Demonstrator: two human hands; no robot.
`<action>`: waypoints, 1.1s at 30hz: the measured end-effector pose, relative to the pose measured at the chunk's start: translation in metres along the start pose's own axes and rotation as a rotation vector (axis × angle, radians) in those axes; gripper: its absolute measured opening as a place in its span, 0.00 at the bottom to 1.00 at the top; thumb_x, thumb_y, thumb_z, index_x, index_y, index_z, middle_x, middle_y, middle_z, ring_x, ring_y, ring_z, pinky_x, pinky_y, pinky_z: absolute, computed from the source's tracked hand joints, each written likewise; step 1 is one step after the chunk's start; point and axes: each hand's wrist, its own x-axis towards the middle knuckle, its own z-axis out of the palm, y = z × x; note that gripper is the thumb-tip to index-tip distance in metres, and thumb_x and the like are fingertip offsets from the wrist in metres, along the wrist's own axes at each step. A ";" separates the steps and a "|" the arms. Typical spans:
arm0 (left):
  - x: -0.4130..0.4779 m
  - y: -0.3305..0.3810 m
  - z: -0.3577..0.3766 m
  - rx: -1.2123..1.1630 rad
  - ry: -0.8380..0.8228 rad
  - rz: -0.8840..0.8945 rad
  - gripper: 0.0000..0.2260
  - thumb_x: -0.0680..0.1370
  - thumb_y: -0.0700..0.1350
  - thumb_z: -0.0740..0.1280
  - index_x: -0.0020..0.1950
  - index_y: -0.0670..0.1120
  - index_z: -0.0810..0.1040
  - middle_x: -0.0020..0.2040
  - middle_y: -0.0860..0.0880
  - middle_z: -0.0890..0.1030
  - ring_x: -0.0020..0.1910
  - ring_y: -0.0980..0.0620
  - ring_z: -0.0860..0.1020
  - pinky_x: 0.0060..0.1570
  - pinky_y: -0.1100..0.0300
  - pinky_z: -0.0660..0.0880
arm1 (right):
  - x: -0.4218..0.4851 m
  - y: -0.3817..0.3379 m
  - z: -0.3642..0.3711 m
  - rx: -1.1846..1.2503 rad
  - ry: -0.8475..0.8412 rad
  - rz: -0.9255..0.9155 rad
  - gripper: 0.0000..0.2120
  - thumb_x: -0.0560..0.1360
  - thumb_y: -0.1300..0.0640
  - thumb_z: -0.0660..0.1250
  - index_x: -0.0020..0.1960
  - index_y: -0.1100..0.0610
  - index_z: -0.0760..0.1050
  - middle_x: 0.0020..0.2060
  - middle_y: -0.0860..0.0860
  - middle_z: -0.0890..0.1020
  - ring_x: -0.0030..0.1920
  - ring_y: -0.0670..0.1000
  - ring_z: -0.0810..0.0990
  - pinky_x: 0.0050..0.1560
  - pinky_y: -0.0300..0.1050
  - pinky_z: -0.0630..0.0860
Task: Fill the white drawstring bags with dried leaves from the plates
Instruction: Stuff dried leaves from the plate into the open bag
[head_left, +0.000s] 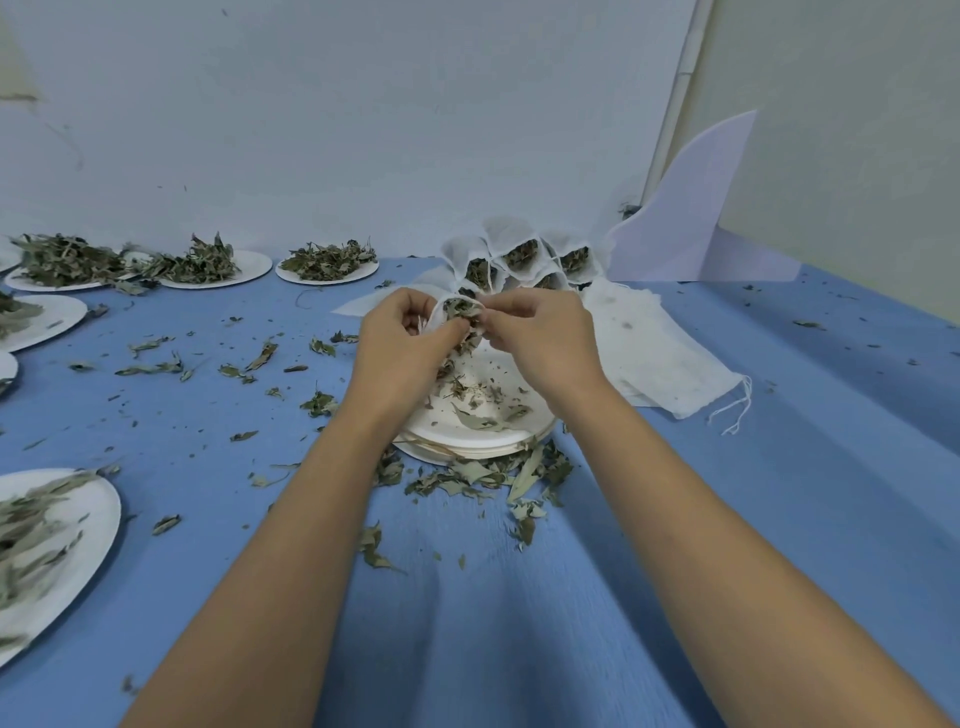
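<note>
A small white drawstring bag (460, 307), its mouth open and full of dried leaves, is held above a stack of white plates (478, 441). My left hand (402, 343) grips the bag's left side with curled fingers. My right hand (540, 332) pinches its right rim. The top plate carries only a few leaf scraps. Several filled bags (519, 254) lean together just behind my hands. A pile of flat empty bags (654, 353) lies to the right.
Plates heaped with dried leaves (327, 262) line the back left by the wall, and another plate (47, 525) sits at the near left. Loose leaves litter the blue cloth (779, 493). A white plastic sheet (691, 218) leans in the back right corner.
</note>
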 end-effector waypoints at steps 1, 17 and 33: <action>0.001 0.000 -0.001 -0.003 0.021 -0.008 0.09 0.73 0.42 0.72 0.40 0.48 0.72 0.38 0.47 0.75 0.33 0.56 0.72 0.31 0.67 0.71 | -0.001 -0.001 0.001 -0.008 0.009 -0.015 0.07 0.74 0.62 0.70 0.50 0.59 0.83 0.37 0.49 0.83 0.43 0.51 0.83 0.53 0.49 0.80; -0.002 -0.001 -0.003 0.312 0.357 0.144 0.08 0.72 0.32 0.63 0.40 0.44 0.69 0.32 0.53 0.69 0.28 0.68 0.69 0.29 0.72 0.66 | -0.011 -0.012 0.013 -0.021 -0.126 -0.132 0.09 0.73 0.63 0.68 0.37 0.52 0.78 0.31 0.49 0.82 0.34 0.48 0.84 0.44 0.47 0.82; 0.004 -0.004 -0.005 0.180 0.175 -0.019 0.15 0.72 0.39 0.72 0.39 0.51 0.66 0.34 0.53 0.69 0.29 0.58 0.67 0.24 0.72 0.64 | -0.001 0.002 0.006 0.022 -0.269 -0.071 0.07 0.76 0.63 0.66 0.43 0.53 0.78 0.44 0.55 0.81 0.48 0.58 0.80 0.57 0.58 0.76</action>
